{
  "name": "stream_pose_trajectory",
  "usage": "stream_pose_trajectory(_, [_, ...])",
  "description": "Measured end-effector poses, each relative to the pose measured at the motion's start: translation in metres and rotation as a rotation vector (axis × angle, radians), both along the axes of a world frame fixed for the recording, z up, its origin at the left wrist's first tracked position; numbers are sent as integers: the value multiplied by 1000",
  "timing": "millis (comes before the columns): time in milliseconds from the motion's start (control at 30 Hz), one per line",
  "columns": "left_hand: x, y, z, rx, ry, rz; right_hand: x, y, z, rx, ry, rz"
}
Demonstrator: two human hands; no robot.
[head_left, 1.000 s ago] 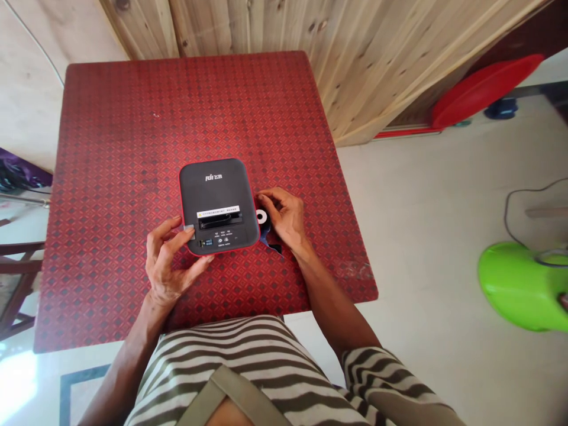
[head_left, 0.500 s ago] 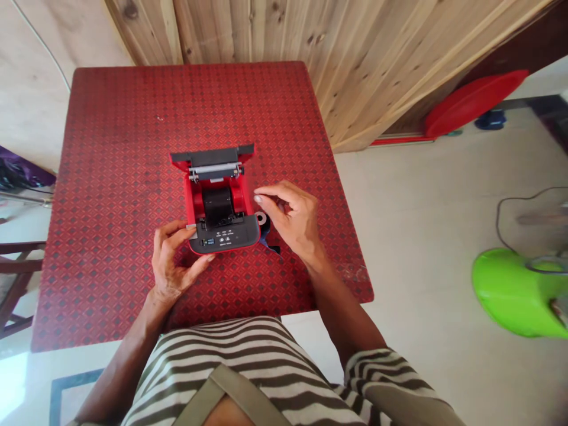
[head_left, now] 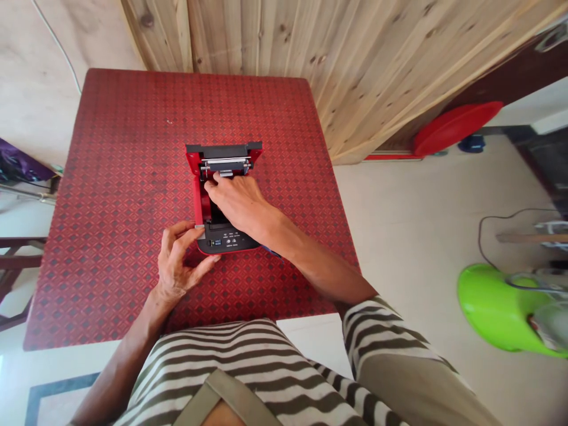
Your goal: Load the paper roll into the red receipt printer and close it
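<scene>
A small red and black label printer [head_left: 235, 239] stands on the table with its lid [head_left: 224, 151] raised at the back. At its front left corner, my left hand [head_left: 180, 260] grips the body, with fingers by a small silver-grey piece [head_left: 200, 231] and the thumb along the front edge. My right hand [head_left: 239, 201] reaches over the open compartment, its fingers curled down inside near the rollers under the lid. It covers most of the compartment and the black roll in it, and hides what its fingertips touch. Dark blue material [head_left: 271, 252] pokes out beside the printer under my right forearm.
The table [head_left: 128, 136] has a red patterned cover and meets a wood-panelled wall [head_left: 261, 41]. To the right on the floor are a bright green plastic object [head_left: 488, 307], a cable and a red round object [head_left: 457, 127]. Dark wooden furniture [head_left: 18, 260] stands on the left.
My right hand has moved left from beside the printer into its open compartment, now covering the black roll. My left hand keeps its hold on the front left corner.
</scene>
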State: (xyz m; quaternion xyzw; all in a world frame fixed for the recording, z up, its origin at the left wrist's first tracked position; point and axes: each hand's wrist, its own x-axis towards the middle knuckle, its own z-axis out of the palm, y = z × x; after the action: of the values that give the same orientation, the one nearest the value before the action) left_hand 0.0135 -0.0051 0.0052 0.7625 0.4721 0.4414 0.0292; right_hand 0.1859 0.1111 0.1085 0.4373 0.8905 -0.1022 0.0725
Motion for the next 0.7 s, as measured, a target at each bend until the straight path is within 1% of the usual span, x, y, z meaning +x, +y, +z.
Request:
stream_pose_trajectory(133, [-1,0,-1,5,-8,-5,0,-1,-5,12,-3,-15])
stream_pose_trajectory(233, [-2,0,-2,3,-10,-8,1,-1,-5,14,1,-20])
stream_pose_trajectory(367, [-2,0,-2,5,0,-7,7,-10,5,47,55,-49])
stream_pose_trajectory(467, [-3,0,-1,-5,-4,-6,24,-23,15,47,145,-74])
stream_pose_trajectory(533, [-3,0,0,-18,-2,-7,44,-30,15,61,335,-118])
stream_pose_trajectory(600, [-3,0,0,-24,3,-8,69,-31,8,100,638,-224])
stream_pose_trajectory(633, [-3,0,-1,-22,3,-8,81,-29,0,120,801,-297])
stream_pose_trajectory(700, [-3,1,-1,-16,1,-8,103,-20,-23,146,1081,-471])
